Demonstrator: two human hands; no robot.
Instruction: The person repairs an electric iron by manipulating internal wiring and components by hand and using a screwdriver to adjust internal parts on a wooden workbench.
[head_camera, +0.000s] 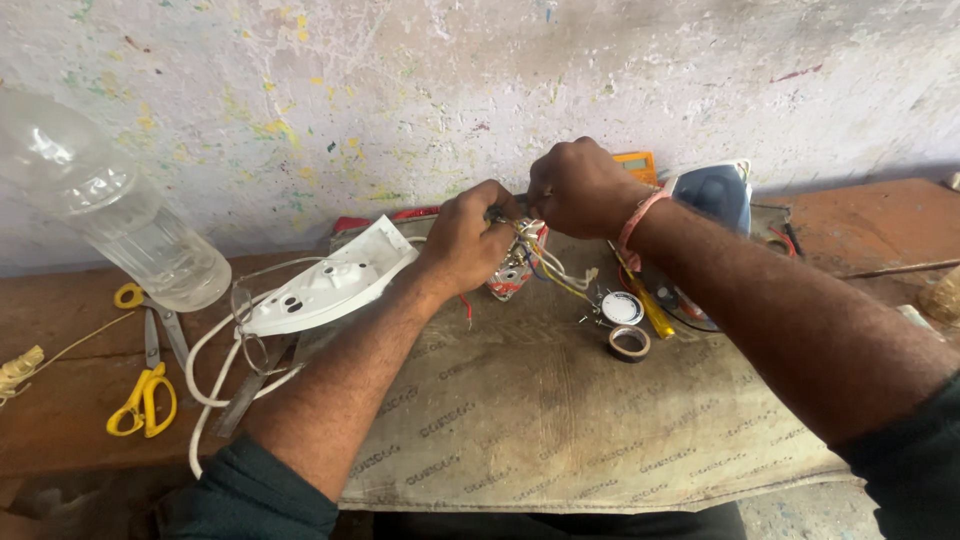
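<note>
1. Near the bench's front edge, a worn beige cloth mat (560, 420) covers the brown wooden bench (60, 400).
2. At the mat's far edge, the left hand (468, 245) is clamped around a red-and-silver wired iron part (512, 272).
3. The right hand (575, 188) pinches its yellow and white wires (552, 268).
4. A white plastic iron shell (330, 282) lies just left.

A matt, creased woven cloth (560, 420) covers the rough, dull wooden bench (60, 400). The white iron cover (330, 285) is smooth, slightly glossy plastic. The clear bottle (110, 200) is shiny, ribbed plastic. The scissors (145, 375) pair yellow plastic grips with dull grey metal blades. The wires (545, 265) wear smooth plastic sheathing. The wall (450, 80) is rough, chalky, paint-flecked plaster.
</note>
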